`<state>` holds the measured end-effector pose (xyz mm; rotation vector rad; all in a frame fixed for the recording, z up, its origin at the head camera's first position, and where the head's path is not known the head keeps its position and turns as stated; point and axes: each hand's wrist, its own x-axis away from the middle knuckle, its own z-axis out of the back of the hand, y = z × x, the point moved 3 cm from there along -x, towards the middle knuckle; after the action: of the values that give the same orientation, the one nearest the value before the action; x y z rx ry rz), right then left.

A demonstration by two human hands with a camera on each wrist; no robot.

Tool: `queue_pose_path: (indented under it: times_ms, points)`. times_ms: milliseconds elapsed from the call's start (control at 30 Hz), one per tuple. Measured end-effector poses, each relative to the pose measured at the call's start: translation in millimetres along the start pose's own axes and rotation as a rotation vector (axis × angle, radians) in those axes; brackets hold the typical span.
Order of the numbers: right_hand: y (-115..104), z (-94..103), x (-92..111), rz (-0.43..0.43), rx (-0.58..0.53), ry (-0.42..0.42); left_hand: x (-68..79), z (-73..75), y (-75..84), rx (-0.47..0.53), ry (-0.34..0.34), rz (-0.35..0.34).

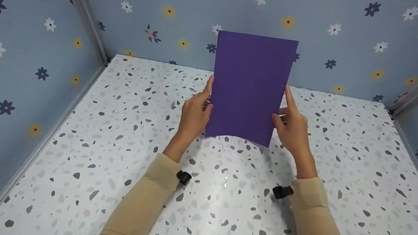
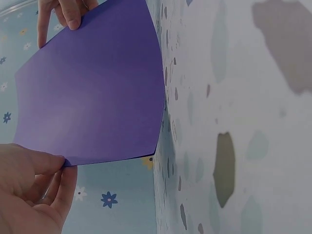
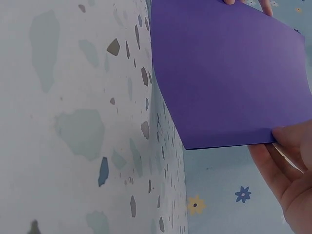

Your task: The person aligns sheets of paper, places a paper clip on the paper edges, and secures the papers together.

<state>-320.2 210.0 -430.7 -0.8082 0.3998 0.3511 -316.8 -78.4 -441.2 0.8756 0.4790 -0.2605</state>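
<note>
A plain purple sheet of paper [image 1: 251, 87] stands raised between my two hands, bowed a little along its lower edge. My left hand [image 1: 195, 112] pinches its left edge, thumb in front and fingers behind. On the opposite edge my right hand [image 1: 292, 126] pinches it the same way, with the index finger stretched up along the side. In the left wrist view the purple sheet [image 2: 92, 87] has its lower edge close to the table; I cannot tell whether they touch. The right wrist view shows the right thumb [image 3: 292, 134] on the front face.
A white speckled table [image 1: 131, 186] lies below the hands. A small paperclip-like object [image 1: 173, 105] is on it, left of the left hand. Blue flowered panels [image 1: 157, 14] wall in the back and both sides. Each sleeve cuff carries a black wrist camera [image 1: 282, 192].
</note>
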Motion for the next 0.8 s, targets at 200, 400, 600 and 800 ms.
queue_pose_path:
  times_ms: [200,400,600,800]
  points:
    - [-1,0.3,0,0.013,0.006,0.011,-0.9,1.0,-2.1,0.017,0.004,0.025]
    - [1,3.7,0,0.031,-0.014,0.024,-2.6,4.9,-3.4,0.057,-0.009,0.041]
    - [3,9.2,1,0.028,-0.048,0.018,-5.4,10.1,-6.3,0.175,-0.072,0.086]
    - [-8,14.8,2,0.008,-0.122,-0.017,-7.9,14.3,-10.1,0.287,-0.134,0.158]
